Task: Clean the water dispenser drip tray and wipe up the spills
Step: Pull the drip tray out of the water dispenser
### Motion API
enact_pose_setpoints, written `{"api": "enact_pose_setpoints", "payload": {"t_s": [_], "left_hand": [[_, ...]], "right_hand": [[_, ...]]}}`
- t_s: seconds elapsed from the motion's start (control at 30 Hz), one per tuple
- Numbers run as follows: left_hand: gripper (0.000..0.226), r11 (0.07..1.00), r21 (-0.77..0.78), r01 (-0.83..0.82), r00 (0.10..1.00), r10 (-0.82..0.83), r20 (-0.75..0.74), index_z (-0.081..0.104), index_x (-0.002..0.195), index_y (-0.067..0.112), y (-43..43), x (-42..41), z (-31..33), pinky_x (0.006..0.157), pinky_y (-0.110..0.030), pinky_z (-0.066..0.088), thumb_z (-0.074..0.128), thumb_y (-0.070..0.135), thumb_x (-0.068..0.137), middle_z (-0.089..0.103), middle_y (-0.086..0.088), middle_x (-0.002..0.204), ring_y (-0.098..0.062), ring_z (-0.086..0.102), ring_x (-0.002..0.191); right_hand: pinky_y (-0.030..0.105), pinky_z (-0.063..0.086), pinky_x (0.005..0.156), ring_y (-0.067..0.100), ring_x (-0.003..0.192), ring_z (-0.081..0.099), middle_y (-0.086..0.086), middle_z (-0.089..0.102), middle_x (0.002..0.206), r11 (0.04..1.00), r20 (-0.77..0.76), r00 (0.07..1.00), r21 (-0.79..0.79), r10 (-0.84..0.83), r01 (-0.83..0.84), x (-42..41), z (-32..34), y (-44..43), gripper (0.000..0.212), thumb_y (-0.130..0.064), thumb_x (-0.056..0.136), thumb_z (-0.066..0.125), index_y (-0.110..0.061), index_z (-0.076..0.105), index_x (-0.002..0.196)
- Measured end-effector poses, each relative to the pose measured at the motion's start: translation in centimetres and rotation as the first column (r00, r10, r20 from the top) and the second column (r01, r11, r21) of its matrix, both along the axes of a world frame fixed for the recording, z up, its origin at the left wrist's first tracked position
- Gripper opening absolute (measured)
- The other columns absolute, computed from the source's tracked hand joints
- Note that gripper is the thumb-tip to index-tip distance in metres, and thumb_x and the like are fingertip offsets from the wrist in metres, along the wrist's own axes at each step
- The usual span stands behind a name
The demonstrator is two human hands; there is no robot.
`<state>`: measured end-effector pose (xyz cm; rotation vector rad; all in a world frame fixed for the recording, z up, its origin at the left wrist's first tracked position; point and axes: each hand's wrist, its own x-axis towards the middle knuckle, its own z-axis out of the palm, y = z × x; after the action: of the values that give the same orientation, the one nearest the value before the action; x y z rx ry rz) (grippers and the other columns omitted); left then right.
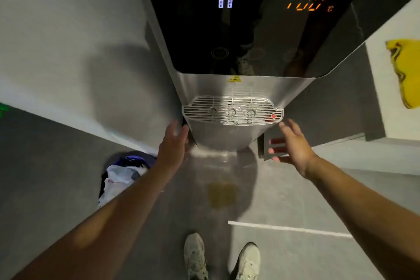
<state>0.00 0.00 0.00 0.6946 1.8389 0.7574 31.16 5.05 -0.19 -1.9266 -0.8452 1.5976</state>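
A tall steel water dispenser (241, 84) with a black front panel stands in front of me, its display reading 100. Its drip tray (233, 110), a white slatted grille with a red float at its right end, juts out at the middle. My left hand (173, 141) is open just below the tray's left corner. My right hand (291, 143) is open, fingers spread, just below the tray's right corner. Neither hand holds anything. A yellowish spill (221, 193) lies on the grey floor beneath the dispenser, with a wet sheen around it.
A bin (123, 173) lined with a white bag stands on the floor to the left. A yellow cloth (405, 73) lies on a white ledge at the right. A grey wall runs along the left. My two shoes (223, 259) are at the bottom.
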Motion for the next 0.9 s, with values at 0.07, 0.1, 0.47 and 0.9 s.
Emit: {"api": "enact_pose_setpoints", "payload": {"t_s": [0.07, 0.1, 0.47, 0.9], "left_hand": [[0.038, 0.999, 0.011, 0.031, 0.999, -0.030, -0.036, 0.045, 0.129, 0.066, 2.0, 0.6, -0.5, 0.081, -0.045, 0.060, 0.041, 0.067, 0.090, 0.068, -0.011, 0.113, -0.040, 0.069, 0.098], [0.019, 0.999, 0.039, 0.032, 0.999, -0.031, -0.008, 0.048, 0.106, 0.076, 2.9, 0.5, -1.3, 0.078, -0.043, 0.058, 0.040, 0.065, 0.093, 0.068, -0.008, 0.105, -0.038, 0.070, 0.093], [0.024, 0.993, 0.115, -0.022, 0.999, 0.017, 0.044, 0.060, 0.097, 0.034, 5.1, 0.6, -4.1, 0.056, -0.029, 0.051, 0.038, 0.035, 0.106, 0.065, -0.009, 0.092, -0.024, 0.061, 0.077], [0.028, 0.991, 0.131, 0.010, 0.996, -0.021, 0.087, 0.063, 0.103, 0.032, -3.0, 0.2, 1.2, 0.054, -0.025, 0.048, 0.037, 0.024, 0.108, 0.061, -0.008, 0.087, -0.018, 0.055, 0.074]], "right_hand": [[0.041, 0.060, 0.064, 0.032, 0.083, 0.071, 0.021, 0.071, 0.112, 1.000, 0.008, 1.000, -0.017, 0.022, -0.022, -0.4, -0.9, 1.6, 0.056, -0.063, 0.098, 0.044, -0.048, 0.030, 0.149], [0.042, 0.061, 0.065, 0.032, 0.084, 0.072, 0.020, 0.071, 0.112, 0.999, 0.009, 0.999, -0.026, 0.046, -0.045, -0.6, -1.4, 2.4, 0.049, -0.066, 0.097, 0.041, -0.049, 0.036, 0.142], [0.054, 0.061, 0.082, 0.031, 0.092, 0.070, 0.018, 0.067, 0.120, 1.000, -0.004, 1.000, -0.019, 0.000, 0.000, -1.7, -3.0, 3.0, 0.031, -0.061, 0.101, 0.036, -0.037, 0.053, 0.109], [0.038, 0.056, 0.068, 0.026, 0.083, 0.064, 0.018, 0.067, 0.119, 1.000, -0.048, 0.999, -0.017, -0.026, 0.025, -1.9, 1.2, -5.5, 0.037, -0.058, 0.104, 0.032, -0.032, 0.050, 0.123]]}}
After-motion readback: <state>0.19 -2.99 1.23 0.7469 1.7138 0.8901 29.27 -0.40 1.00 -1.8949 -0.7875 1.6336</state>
